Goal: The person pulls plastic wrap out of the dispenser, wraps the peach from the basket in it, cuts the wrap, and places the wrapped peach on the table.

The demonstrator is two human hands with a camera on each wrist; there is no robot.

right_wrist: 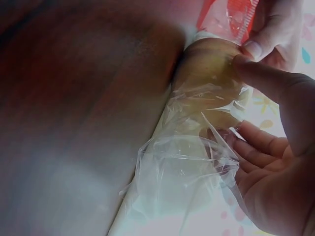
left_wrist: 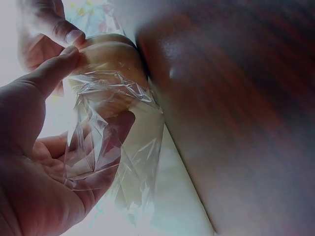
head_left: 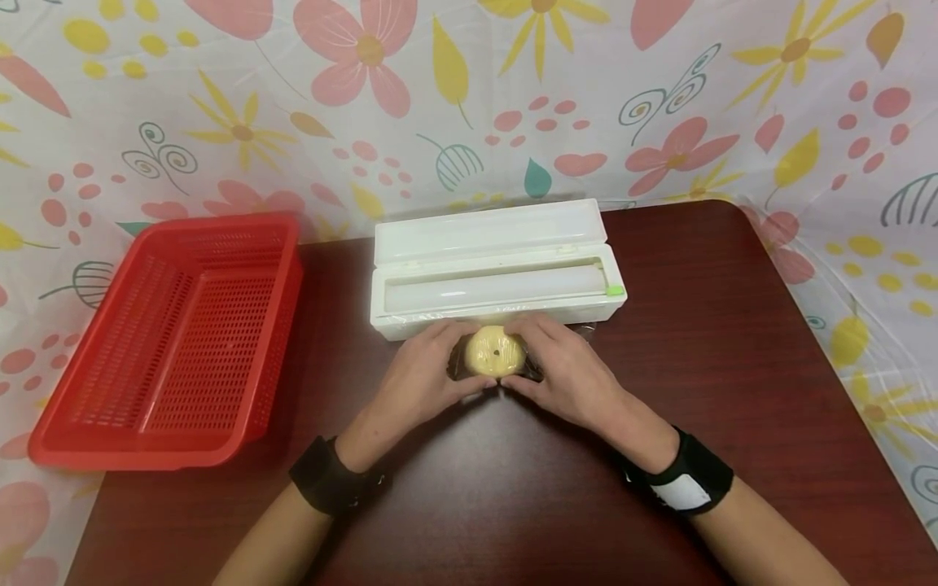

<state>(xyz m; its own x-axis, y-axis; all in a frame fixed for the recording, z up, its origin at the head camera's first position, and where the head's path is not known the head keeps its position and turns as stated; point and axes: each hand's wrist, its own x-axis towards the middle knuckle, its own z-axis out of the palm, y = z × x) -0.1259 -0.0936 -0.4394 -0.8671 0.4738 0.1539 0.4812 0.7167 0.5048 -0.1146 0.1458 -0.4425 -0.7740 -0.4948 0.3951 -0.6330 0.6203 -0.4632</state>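
Observation:
A round, pale-yellow fruit (head_left: 495, 352) with a dark spot on top sits on the table between both hands, covered by clear cling film (left_wrist: 101, 132). It looks like an apple or pear. My left hand (head_left: 421, 370) holds its left side, thumb at the near edge and fingers curving around the far side. From the right, my right hand (head_left: 567, 370) holds it the same way, and the two thumbs nearly meet. Loose, crinkled film (right_wrist: 192, 152) spreads beside the fruit and over the fingers in both wrist views. The fruit's underside is hidden.
Just behind the hands stands a white cling film box (head_left: 498, 313), its lid (head_left: 487, 232) raised, with a film roll (head_left: 494, 285) inside and a green slider (head_left: 614, 290) at the right. A red plastic basket (head_left: 274, 325) stands left on the dark wooden table (head_left: 733, 342). Flowered cloth (head_left: 469, 106) hangs behind.

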